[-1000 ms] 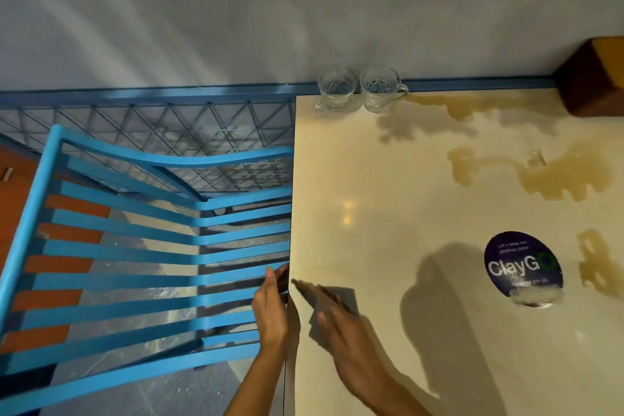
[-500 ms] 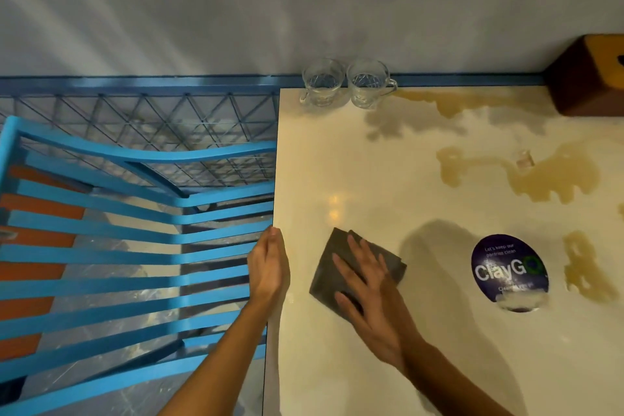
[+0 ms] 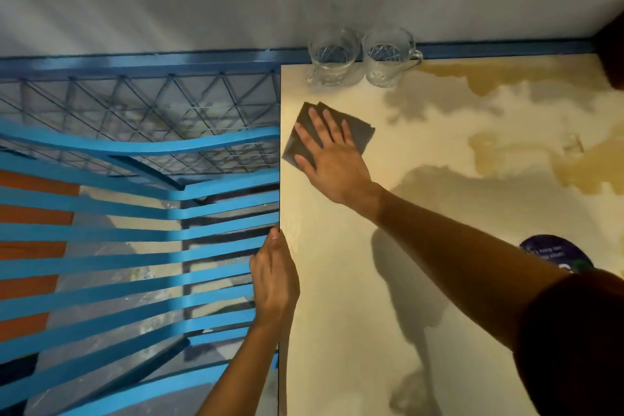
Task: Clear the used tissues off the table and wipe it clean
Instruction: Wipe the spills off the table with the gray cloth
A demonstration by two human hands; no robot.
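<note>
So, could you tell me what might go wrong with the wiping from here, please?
The right hand presses the grey cloth close to the glass cups; a forward stroke could knock them. The brown spill spreads wide to the right, so one cloth may smear rather than lift it.

Two bare arms enter from the near edge. The right arm (image 3: 456, 240) stretches long and nearly straight from the near right toward the far left, with a dark sleeve (image 3: 574, 341) covering it above the elbow. Its wrist is level, and the right hand (image 3: 332, 155) lies palm down, pressing flat on a cloth (image 3: 363, 135) — fingers straight, slightly spread, pointing far and a little left, thumb out to the left. The left forearm (image 3: 236, 375) rises from the near edge, bare, angled slightly right. The left hand (image 3: 275, 275) is turned on edge — fingers straight and together, pointing far, resting along the left edge of the table (image 3: 337, 314).
</note>
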